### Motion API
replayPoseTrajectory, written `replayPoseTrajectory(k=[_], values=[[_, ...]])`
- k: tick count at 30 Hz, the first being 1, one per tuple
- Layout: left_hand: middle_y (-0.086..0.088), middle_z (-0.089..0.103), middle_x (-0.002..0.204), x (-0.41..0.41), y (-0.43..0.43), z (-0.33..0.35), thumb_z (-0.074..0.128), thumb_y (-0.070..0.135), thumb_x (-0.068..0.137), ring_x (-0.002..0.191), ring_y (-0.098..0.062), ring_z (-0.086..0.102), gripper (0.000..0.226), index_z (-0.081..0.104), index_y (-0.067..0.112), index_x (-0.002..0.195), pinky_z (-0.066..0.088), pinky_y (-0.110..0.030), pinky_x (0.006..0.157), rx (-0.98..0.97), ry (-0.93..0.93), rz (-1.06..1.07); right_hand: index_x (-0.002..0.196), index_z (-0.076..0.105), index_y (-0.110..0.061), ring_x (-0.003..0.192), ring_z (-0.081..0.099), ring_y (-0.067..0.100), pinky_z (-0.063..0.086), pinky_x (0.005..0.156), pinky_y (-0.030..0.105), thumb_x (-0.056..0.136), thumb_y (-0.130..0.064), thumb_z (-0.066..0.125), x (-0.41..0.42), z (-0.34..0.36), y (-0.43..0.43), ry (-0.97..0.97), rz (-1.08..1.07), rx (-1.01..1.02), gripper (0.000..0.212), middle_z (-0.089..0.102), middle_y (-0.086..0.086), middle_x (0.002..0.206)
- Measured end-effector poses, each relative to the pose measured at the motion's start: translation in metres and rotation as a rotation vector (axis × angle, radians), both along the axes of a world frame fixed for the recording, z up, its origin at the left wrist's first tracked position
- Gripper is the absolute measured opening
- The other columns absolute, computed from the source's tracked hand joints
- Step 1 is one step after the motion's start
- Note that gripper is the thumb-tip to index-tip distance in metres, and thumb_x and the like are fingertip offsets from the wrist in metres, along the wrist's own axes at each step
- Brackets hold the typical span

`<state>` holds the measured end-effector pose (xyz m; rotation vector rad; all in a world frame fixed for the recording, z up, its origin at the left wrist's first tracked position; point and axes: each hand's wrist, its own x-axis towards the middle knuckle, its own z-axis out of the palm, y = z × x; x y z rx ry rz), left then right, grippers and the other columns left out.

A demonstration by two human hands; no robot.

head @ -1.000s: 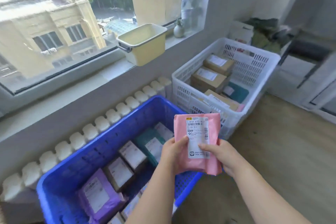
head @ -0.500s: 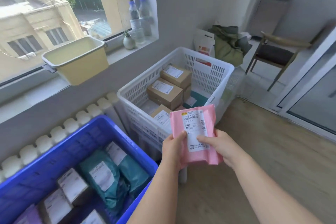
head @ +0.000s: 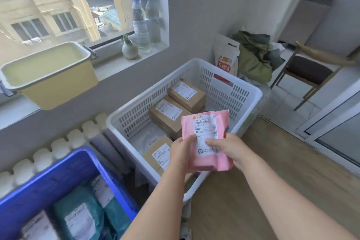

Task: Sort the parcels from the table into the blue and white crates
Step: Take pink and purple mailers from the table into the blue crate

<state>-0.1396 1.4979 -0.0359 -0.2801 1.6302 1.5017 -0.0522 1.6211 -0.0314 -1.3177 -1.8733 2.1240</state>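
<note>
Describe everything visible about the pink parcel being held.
The pink parcel looks like a soft, flat plastic mailer, slightly crinkled. A white shipping label with barcodes and print covers most of its front. It is held nearly upright and slightly tilted, label toward the camera, over the near right part of the white crate as this view shows it. The left grip holds its lower left edge and the right grip its lower right side, both thumbs on the label.

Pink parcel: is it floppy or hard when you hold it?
Probably a bit bendy: the pink parcel is a thin plastic bag, yet stands upright. Likely light: the left hand and right hand just pinch it.
</note>
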Motion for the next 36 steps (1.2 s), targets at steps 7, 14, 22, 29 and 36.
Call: replayPoseTrajectory(k=[7, 14, 22, 29, 36], values=[[-0.006, 0.071, 0.099, -0.052, 0.025, -0.035, 0.055, 0.033, 0.096, 0.088, -0.025, 0.066, 0.025, 0.067, 0.011, 0.097, 0.051, -0.036, 0.083, -0.161, 0.223, -0.102, 0.108, 0.068, -0.015, 0.088, 0.073, 0.02, 0.06, 0.072, 0.033, 0.086, -0.004, 0.071, -0.064, -0.002, 0.046, -0.119, 0.101, 0.077, 0.025, 0.075, 0.003, 0.1], [-0.001, 0.062, 0.089, -0.078, 0.023, -0.077, 0.047, 0.033, 0.098, 0.081, -0.021, 0.058, 0.018, 0.057, 0.02, 0.091, 0.049, -0.034, 0.077, -0.503, 0.394, -0.317, 0.099, 0.065, -0.014, 0.092, 0.071, 0.026, 0.059, 0.085, 0.043, 0.08, 0.006, 0.066, -0.126, -0.044, 0.074, -0.255, 0.334, 0.162, 0.028, 0.072, 0.006, 0.099], [-0.004, 0.042, 0.141, -0.061, 0.027, -0.128, 0.048, 0.034, 0.099, 0.128, -0.023, 0.043, 0.04, 0.049, 0.016, 0.135, 0.048, -0.037, 0.091, -0.904, 0.473, -0.405, 0.106, 0.065, -0.008, 0.097, 0.07, 0.03, 0.056, 0.091, 0.05, 0.077, 0.006, 0.068, -0.144, -0.123, 0.103, -0.496, 0.625, 0.086, 0.032, 0.072, 0.011, 0.107], [-0.011, 0.014, 0.164, -0.042, 0.06, -0.141, 0.044, 0.02, 0.097, 0.151, -0.029, 0.012, 0.059, 0.028, 0.01, 0.152, 0.02, -0.043, 0.122, -1.027, 0.508, -0.395, 0.125, 0.057, 0.002, 0.112, 0.062, 0.034, 0.051, 0.098, 0.041, 0.085, 0.001, 0.061, -0.149, -0.176, 0.114, -0.697, 0.738, 0.21, 0.04, 0.064, 0.016, 0.12], [-0.006, 0.029, 0.154, -0.043, 0.067, -0.145, 0.045, 0.018, 0.092, 0.14, -0.027, 0.025, 0.044, 0.043, 0.012, 0.135, 0.026, -0.04, 0.11, -1.086, 0.575, -0.276, 0.133, 0.054, 0.001, 0.125, 0.056, 0.034, 0.049, 0.101, 0.04, 0.088, -0.003, 0.066, -0.167, -0.2, 0.11, -0.839, 0.946, 0.176, 0.046, 0.057, 0.019, 0.135]])
